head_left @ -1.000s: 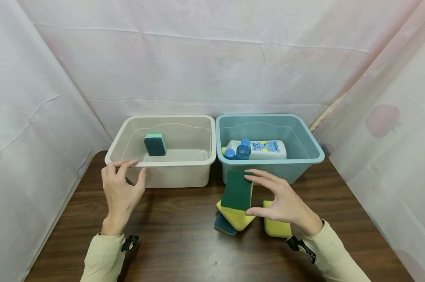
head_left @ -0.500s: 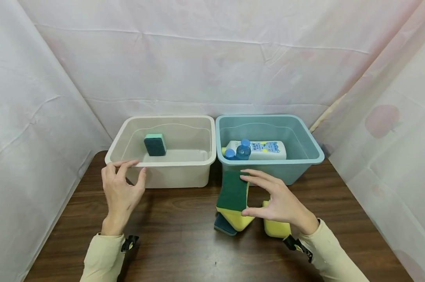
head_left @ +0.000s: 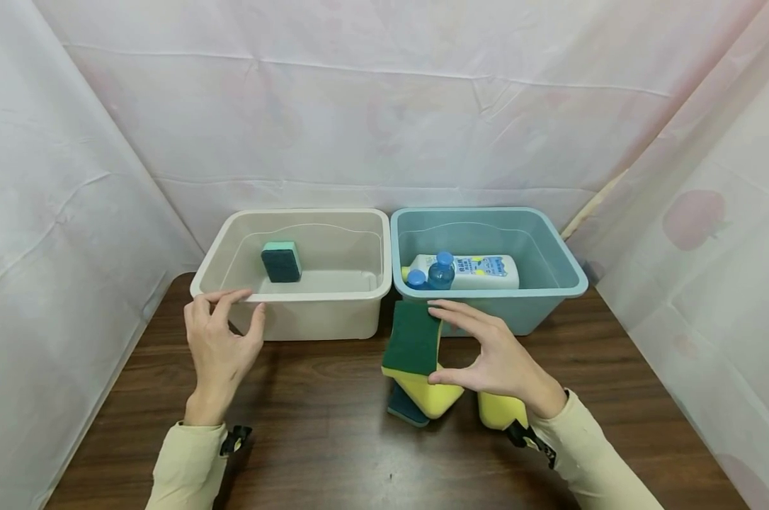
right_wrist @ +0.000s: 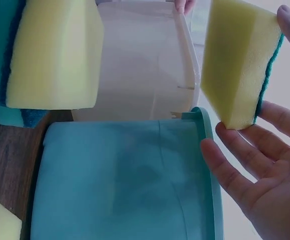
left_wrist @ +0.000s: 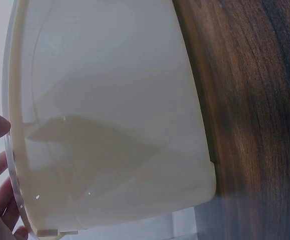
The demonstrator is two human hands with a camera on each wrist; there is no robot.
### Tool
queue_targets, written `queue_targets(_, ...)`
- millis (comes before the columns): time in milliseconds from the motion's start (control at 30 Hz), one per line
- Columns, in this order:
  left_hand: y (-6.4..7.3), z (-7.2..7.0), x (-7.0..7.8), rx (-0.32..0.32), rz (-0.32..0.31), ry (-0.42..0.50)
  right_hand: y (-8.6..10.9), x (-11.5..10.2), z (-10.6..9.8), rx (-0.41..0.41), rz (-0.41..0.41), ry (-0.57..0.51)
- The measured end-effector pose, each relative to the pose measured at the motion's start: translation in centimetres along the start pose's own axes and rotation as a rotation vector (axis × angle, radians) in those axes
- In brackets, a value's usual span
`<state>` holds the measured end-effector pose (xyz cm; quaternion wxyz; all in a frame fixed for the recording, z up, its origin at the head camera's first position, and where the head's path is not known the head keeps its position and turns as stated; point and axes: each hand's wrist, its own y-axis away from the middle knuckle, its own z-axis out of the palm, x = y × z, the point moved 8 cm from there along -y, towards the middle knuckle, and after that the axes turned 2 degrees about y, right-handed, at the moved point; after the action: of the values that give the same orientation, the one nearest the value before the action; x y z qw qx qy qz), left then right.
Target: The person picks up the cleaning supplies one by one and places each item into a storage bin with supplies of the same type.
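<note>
My right hand (head_left: 496, 354) grips a sponge, yellow foam with a dark green scouring side (head_left: 415, 338), by its right edge. In the right wrist view, this sponge's yellow foam (right_wrist: 242, 60) lies between thumb and fingers, off the table, beside the blue bin (right_wrist: 119, 185). My left hand (head_left: 219, 340) is at the front rim of the cream bin (head_left: 317, 317), fingers over the rim near its left corner. How firmly they press there I cannot tell. Inside that bin stands a teal sponge with a dark side (head_left: 282, 263). Below the held sponge sits another yellow sponge (head_left: 434, 397).
A dark blue sponge (head_left: 407, 406) lies partly under the yellow one. Another yellow sponge (head_left: 502, 411) is near my right wrist. In the blue bin, a white bottle (head_left: 489, 270) lies behind blue-capped bottles (head_left: 442, 272). A pale curtain (head_left: 384, 127) hangs behind the wooden table (head_left: 321, 439).
My right hand has moved left, carrying the green and yellow sponge toward the gap between the bins. The left hand has stayed at the cream bin's rim.
</note>
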<state>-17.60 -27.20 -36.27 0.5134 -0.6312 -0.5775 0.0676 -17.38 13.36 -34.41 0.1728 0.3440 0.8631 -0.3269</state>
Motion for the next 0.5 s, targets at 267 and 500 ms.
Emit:
queue_targets(267,0.0,0.0,-0.2,-0.004,-0.011,-0.005,-0.9,-0.4,-0.4,0.027,-0.006,-0.006)
queue_targets(500,0.1,0.1,-0.1,0.007,-0.007,0.005,-1.4,-0.7,-0.4,0.036,-0.010,0.011)
